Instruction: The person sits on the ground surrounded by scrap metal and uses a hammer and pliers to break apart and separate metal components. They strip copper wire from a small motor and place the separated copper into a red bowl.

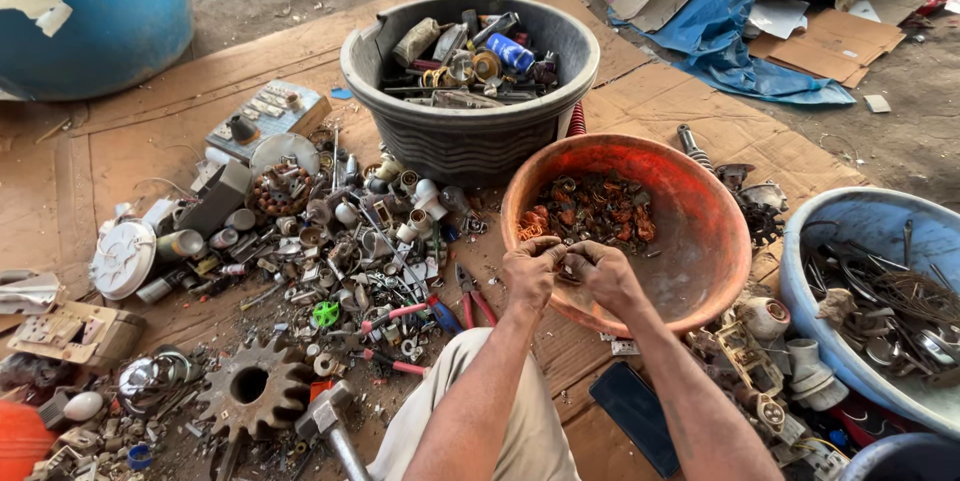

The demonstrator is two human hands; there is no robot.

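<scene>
While both hands meet over the near rim of the round orange plastic basin (700, 241), they hold one small dark metal piece (570, 268) between them. The left hand (530, 271) is curled narrow, with its fingers pinched on the left end of this piece, and the right hand (603, 276) is also closed tight on the other end. What the piece is exactly, I cannot tell, because it is too small and half hidden by the fingers. Inside the orange basin, at the far side, lies a heap of reddish copper wire scraps (590, 211).

Behind the basin stands a grey ribbed plastic tub (460, 146) full of mixed metal parts. On the brown cardboard sheet (120, 171) to the left spreads a wide pile of small scrap parts (340, 251). Near the left forearm lie red-handled pliers (475, 296), and closer to the camera a rusty toothed gear wheel (255, 391) lies beside a steel hammer head (325, 416). At the right edge a light blue plastic basin (850, 221) holds thin wires and rings. A dark flat phone (635, 411) lies under the right forearm.
</scene>
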